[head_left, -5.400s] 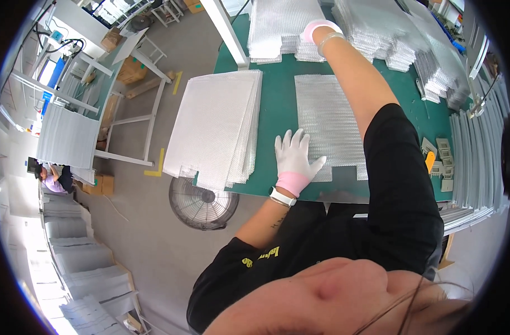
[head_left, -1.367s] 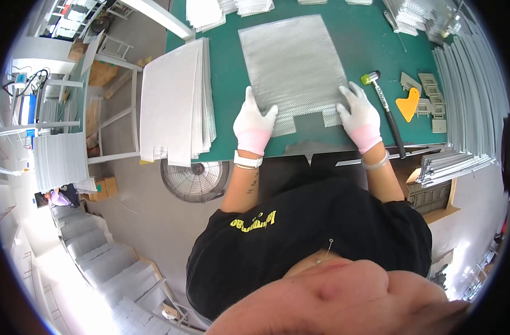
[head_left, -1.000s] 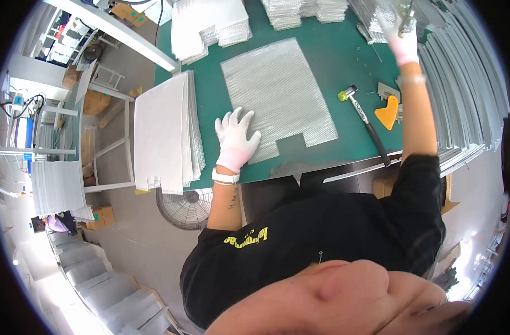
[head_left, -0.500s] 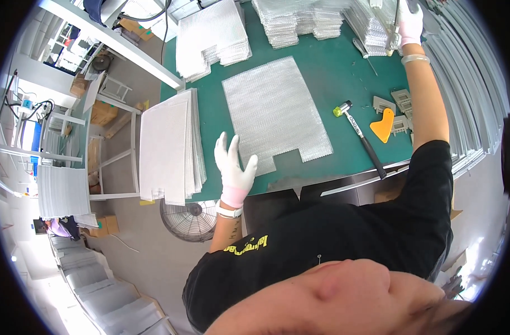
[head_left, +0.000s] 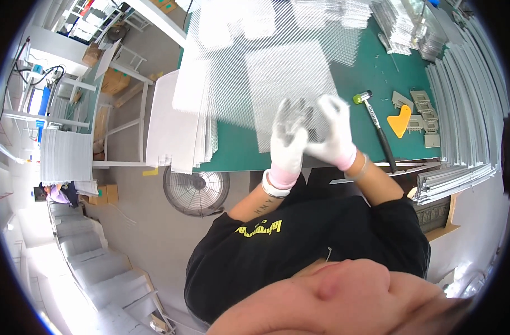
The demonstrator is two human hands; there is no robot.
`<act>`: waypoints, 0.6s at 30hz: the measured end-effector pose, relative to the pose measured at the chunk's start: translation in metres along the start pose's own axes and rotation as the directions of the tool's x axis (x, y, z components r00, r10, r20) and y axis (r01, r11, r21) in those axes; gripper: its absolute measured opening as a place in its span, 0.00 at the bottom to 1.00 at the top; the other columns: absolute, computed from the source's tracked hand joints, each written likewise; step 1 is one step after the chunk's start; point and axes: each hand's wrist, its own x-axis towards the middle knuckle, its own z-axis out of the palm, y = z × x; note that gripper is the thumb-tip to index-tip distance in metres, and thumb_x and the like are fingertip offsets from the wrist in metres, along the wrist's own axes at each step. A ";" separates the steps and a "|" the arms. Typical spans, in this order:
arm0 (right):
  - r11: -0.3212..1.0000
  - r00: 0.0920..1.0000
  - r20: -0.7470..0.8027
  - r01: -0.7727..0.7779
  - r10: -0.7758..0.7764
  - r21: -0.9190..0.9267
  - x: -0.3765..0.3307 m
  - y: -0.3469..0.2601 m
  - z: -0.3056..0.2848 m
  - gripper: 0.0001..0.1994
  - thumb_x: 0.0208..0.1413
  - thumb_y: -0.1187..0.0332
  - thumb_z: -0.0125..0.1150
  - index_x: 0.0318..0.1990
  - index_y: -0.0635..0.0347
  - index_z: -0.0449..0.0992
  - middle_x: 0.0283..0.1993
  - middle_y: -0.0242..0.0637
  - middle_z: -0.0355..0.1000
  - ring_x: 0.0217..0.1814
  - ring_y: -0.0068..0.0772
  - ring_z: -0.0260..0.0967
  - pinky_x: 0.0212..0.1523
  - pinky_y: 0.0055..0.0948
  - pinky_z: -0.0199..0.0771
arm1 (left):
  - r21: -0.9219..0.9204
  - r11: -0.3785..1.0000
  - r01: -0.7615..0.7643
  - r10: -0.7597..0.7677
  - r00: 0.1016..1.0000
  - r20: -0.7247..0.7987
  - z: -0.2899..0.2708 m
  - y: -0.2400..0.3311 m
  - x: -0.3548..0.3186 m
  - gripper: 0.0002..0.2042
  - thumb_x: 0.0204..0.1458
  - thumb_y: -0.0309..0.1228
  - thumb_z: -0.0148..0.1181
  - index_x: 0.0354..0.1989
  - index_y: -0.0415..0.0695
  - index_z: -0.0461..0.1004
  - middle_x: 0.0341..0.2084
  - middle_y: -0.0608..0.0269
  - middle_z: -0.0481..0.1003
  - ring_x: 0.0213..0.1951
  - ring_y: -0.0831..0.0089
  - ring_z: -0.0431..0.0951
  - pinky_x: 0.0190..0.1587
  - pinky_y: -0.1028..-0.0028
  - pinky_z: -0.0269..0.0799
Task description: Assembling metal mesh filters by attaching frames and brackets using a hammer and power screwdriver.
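A see-through mesh sheet is raised at a slant above the green worktable, blurred by motion. Its near part comes down to my gloved hands, side by side over the table's front edge. My left hand closes on the near part, its fingertips partly behind grey mesh. Just to its right, my right hand pinches with thumb and fingers by the same part; the exact grip is blurred. Beneath lies another mesh sheet flat on the table, partly covered by the raised one and my hands.
Right of my hands lie a mallet, a yellow scraper, several beige plastic parts and a screwdriver. White sheets are piled at the left edge. Stacked grey panels stand right; a fan is below.
My right hand has come from the far right to beside my left hand. A mesh sheet is now raised over the table. My left hand has moved right and closed.
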 end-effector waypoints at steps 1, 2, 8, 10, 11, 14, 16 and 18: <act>0.996 0.991 0.113 -0.081 0.075 0.046 -0.001 -0.014 -0.001 0.47 0.27 0.57 0.81 0.62 0.59 0.69 0.64 0.57 0.59 0.68 0.63 0.55 0.68 0.54 0.56 | 0.020 0.999 -0.044 0.046 0.990 -0.131 -0.003 0.002 -0.002 0.27 0.62 0.21 0.52 0.70 0.36 0.55 0.63 0.47 0.67 0.63 0.55 0.70 0.63 0.63 0.69; 0.997 0.988 0.133 -0.072 0.074 -0.018 0.004 -0.025 -0.013 0.47 0.27 0.56 0.81 0.62 0.57 0.69 0.66 0.58 0.57 0.70 0.64 0.53 0.69 0.56 0.53 | 0.057 0.996 -0.072 0.081 0.981 -0.178 -0.011 0.004 -0.003 0.24 0.64 0.17 0.46 0.70 0.35 0.56 0.62 0.45 0.67 0.61 0.58 0.72 0.65 0.60 0.68; 0.930 0.928 0.092 -0.352 0.361 -0.106 0.011 0.000 -0.063 0.41 0.47 0.66 0.71 0.71 0.57 0.60 0.64 0.59 0.63 0.64 0.55 0.64 0.65 0.41 0.63 | 0.352 0.899 0.261 -0.274 0.962 -0.013 -0.097 0.046 -0.004 0.26 0.57 0.22 0.58 0.65 0.32 0.62 0.47 0.51 0.78 0.38 0.71 0.81 0.42 0.73 0.77; 0.800 0.760 0.262 -0.592 0.595 -0.098 0.015 -0.005 -0.072 0.41 0.51 0.70 0.68 0.73 0.57 0.56 0.50 0.53 0.76 0.42 0.43 0.79 0.47 0.33 0.76 | 0.418 0.876 0.242 -0.215 0.970 -0.112 -0.083 0.051 0.000 0.30 0.54 0.21 0.60 0.67 0.32 0.59 0.47 0.51 0.78 0.37 0.74 0.80 0.41 0.76 0.76; 0.799 0.758 0.267 -0.592 0.595 -0.101 0.013 -0.003 -0.069 0.41 0.51 0.70 0.68 0.73 0.57 0.56 0.50 0.53 0.76 0.42 0.43 0.79 0.47 0.33 0.76 | 0.490 0.843 0.222 -0.140 0.970 -0.199 -0.079 0.050 0.003 0.34 0.52 0.19 0.63 0.69 0.32 0.56 0.47 0.52 0.77 0.36 0.77 0.79 0.39 0.79 0.75; 0.857 0.822 0.244 -0.486 0.515 -0.170 0.002 0.002 -0.059 0.38 0.51 0.68 0.68 0.71 0.54 0.60 0.43 0.53 0.78 0.33 0.44 0.78 0.39 0.35 0.76 | 0.702 0.702 0.122 0.034 0.978 -0.205 -0.077 0.036 0.007 0.42 0.48 0.21 0.67 0.71 0.33 0.51 0.48 0.53 0.75 0.35 0.79 0.77 0.38 0.80 0.75; 0.830 0.783 0.277 -0.519 0.557 -0.203 -0.001 0.007 -0.053 0.34 0.52 0.66 0.67 0.69 0.51 0.65 0.39 0.53 0.78 0.32 0.49 0.76 0.39 0.36 0.76 | 0.967 0.091 -0.236 0.310 0.930 0.198 -0.086 0.031 0.024 0.43 0.45 0.31 0.73 0.70 0.35 0.57 0.45 0.54 0.75 0.39 0.69 0.77 0.43 0.69 0.76; 0.845 0.806 0.256 -0.498 0.534 -0.197 -0.007 0.017 -0.046 0.32 0.53 0.64 0.66 0.68 0.51 0.67 0.38 0.52 0.77 0.32 0.50 0.75 0.38 0.37 0.76 | 0.992 0.047 -0.117 0.184 0.977 0.107 -0.094 0.027 0.024 0.42 0.45 0.34 0.73 0.69 0.38 0.60 0.44 0.52 0.75 0.41 0.63 0.77 0.45 0.66 0.75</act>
